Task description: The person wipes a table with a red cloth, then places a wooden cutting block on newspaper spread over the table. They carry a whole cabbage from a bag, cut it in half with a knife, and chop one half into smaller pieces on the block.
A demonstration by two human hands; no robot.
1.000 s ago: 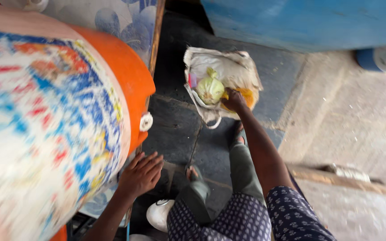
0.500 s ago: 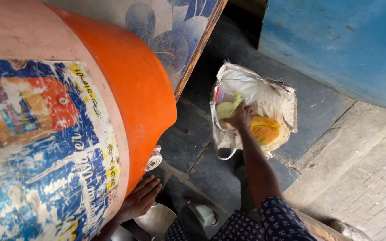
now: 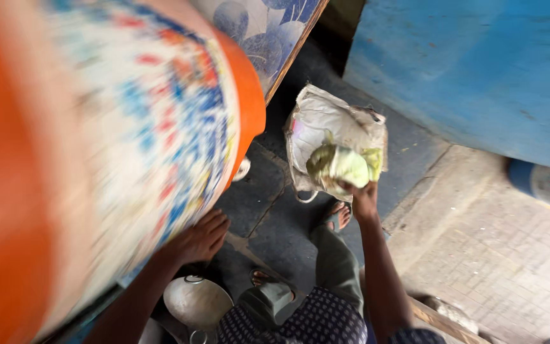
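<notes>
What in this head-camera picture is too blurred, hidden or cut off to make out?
- Orange drum: motion blur smears its patterned wrap; the left and top edges cut it off.
- Pale green bundle: blurred, so its kind is unclear; the right hand covers its lower edge.
- White bag: the bundle hides its inside.
- Left hand: rests on the drum, fingertips blurred.
- Round metal vessel: partly behind the left forearm.

The big orange drum (image 3: 97, 159) is smeared by motion blur, its coloured label unreadable, and the top and left edges cut it off. The left hand (image 3: 198, 239) lies against it, palm hidden, and the right hand (image 3: 363, 199) grips a pale green bundle (image 3: 342, 164) too blurred to identify. The bundle hides the inside of the white bag (image 3: 326, 121), and the bottom edge crops the metal bowl (image 3: 195, 302).
</notes>
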